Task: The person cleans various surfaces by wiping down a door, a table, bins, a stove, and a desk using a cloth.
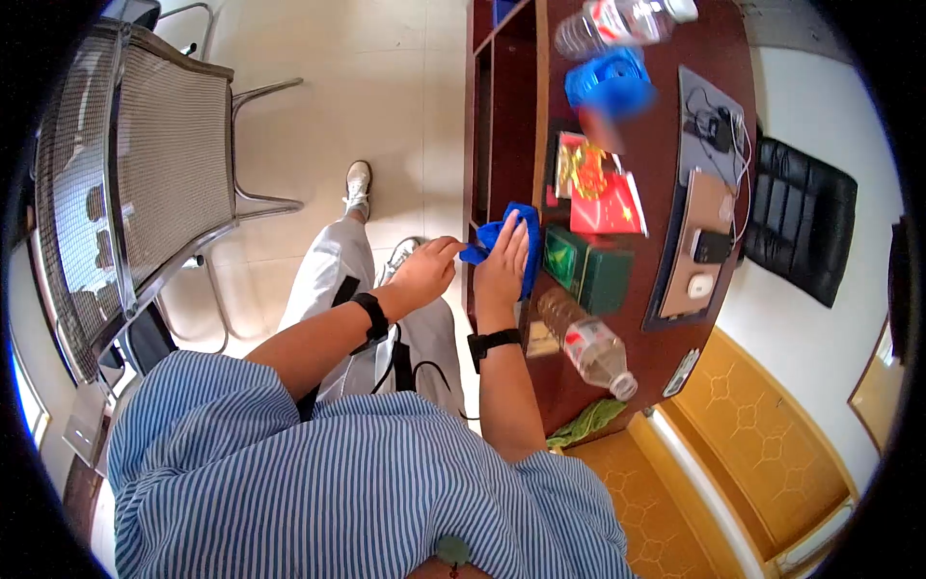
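Note:
My right hand [504,268] presses a bunched blue cloth [531,253] against the front edge of the dark red-brown desk [617,265], fingers stretched along it. Close by on the left is my left hand [422,276], its fingers reaching toward the cloth's loose corner; whether the tips touch it I cannot make out. Just right of the cloth stands a dark green box [606,280]. Nearer my body, a clear plastic bottle [590,347] with a red and white label lies on the desk.
Red and gold packets [608,205], a blue object [608,82] and another plastic bottle [625,24] sit farther along the desk. Behind them are a laptop [704,217] and cables. Mesh chairs [174,135] stand left, a black chair [803,217] right. A green cloth [588,425] hangs at the corner.

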The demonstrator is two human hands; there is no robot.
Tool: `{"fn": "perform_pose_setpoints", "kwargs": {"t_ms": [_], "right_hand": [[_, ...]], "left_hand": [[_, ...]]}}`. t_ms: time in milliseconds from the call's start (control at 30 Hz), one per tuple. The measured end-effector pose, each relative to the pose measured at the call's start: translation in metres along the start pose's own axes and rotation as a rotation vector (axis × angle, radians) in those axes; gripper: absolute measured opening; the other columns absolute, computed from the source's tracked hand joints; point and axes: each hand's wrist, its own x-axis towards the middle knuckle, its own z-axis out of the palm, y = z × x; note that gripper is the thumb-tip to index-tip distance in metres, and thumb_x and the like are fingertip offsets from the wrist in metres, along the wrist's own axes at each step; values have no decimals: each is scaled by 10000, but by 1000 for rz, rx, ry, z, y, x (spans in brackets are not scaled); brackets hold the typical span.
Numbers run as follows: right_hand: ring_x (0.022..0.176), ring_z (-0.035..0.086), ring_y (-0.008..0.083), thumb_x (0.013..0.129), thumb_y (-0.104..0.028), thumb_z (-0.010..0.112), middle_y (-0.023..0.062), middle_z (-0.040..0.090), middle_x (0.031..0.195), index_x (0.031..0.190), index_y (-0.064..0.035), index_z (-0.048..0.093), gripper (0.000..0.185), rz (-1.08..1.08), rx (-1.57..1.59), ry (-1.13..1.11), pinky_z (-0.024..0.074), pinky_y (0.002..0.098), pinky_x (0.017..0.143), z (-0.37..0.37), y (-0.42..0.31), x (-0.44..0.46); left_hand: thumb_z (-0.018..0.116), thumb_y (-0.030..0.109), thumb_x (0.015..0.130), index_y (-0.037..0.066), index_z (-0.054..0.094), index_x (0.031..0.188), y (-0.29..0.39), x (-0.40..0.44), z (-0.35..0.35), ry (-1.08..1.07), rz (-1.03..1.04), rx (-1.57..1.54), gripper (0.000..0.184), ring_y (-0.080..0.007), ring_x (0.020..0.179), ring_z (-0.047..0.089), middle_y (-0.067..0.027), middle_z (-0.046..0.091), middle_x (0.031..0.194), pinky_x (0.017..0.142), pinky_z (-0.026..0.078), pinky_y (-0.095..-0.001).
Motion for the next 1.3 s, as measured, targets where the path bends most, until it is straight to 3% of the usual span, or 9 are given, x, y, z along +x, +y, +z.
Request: {"fn": "perform_pose_setpoints", "kwargs": {"t_ms": [200, 333, 533, 700, 967, 1067, 1167, 1300], "right_hand": [[1403, 315, 340, 907, -54, 461, 218, 298, 1523, 1529, -26, 137, 702, 55, -35, -16, 244, 390, 1176, -5, -24, 66], [1385, 334, 354, 865, -25, 500, 233, 316, 1505, 1538, -46, 115, 775, 80, -66, -23, 252, 401, 1172, -23, -50, 115], [1394, 297, 376, 791, 60, 465, 249, 295, 1506, 1528, -27, 148, 808, -9, -86, 148, 233, 427, 1169, -28, -78, 208], [1401, 282, 371, 785, 71, 476, 244, 286, 1512, 1527, -14, 123, 826, 4, -112, 120, 225, 422, 1172, -42, -99, 289], [1392, 309, 354, 817, 35, 485, 214, 321, 1502, 1524, -18, 156, 782, 48, -145, 195, 240, 425, 1157, -74, -146, 403], [1398, 302, 353, 805, 14, 524, 217, 319, 1504, 1518, -4, 170, 797, 38, -218, 264, 238, 433, 1153, -93, -162, 451], [1410, 281, 354, 777, -2, 565, 227, 311, 1507, 1514, 3, 183, 830, 45, -184, 265, 215, 435, 1162, -106, -179, 501], [1425, 251, 363, 776, -46, 611, 223, 286, 1523, 1517, 3, 169, 865, 65, -195, 253, 176, 447, 1172, -109, -194, 552]], "left_hand": [[516, 4, 804, 6, 504, 1251, -23, 53, -52, -142, -117, -13, 447, -404, 1098, 549, -219, 572, 1187, 963, 449, -468], [531, 28, 796, 5, 498, 1223, -49, 85, -107, -104, -124, 45, 429, -411, 1024, 582, -214, 590, 1124, 880, 490, -478], [533, 29, 798, 7, 489, 1274, -79, 134, -197, -65, -230, 86, 478, -406, 1034, 584, -223, 593, 1148, 892, 482, -475], [506, 34, 820, 49, 459, 1320, -99, 175, -234, -17, -259, 30, 502, -417, 1055, 566, -227, 574, 1189, 901, 465, -489], [509, 37, 818, 13, 449, 1322, -105, 270, -275, -160, -316, 54, 508, -408, 1074, 565, -231, 578, 1188, 909, 464, -479], [513, 37, 812, 18, 465, 1293, -100, 312, -290, -28, -208, 74, 484, -409, 1009, 602, -243, 609, 1108, 882, 481, -479], [504, 50, 820, 17, 454, 1304, -98, 351, -307, 8, -193, 38, 488, -412, 1036, 592, -251, 599, 1130, 896, 482, -479], [504, 72, 833, 19, 418, 1354, -87, 381, -355, -83, -340, -30, 531, -414, 1091, 572, -265, 575, 1201, 943, 461, -470]]}}
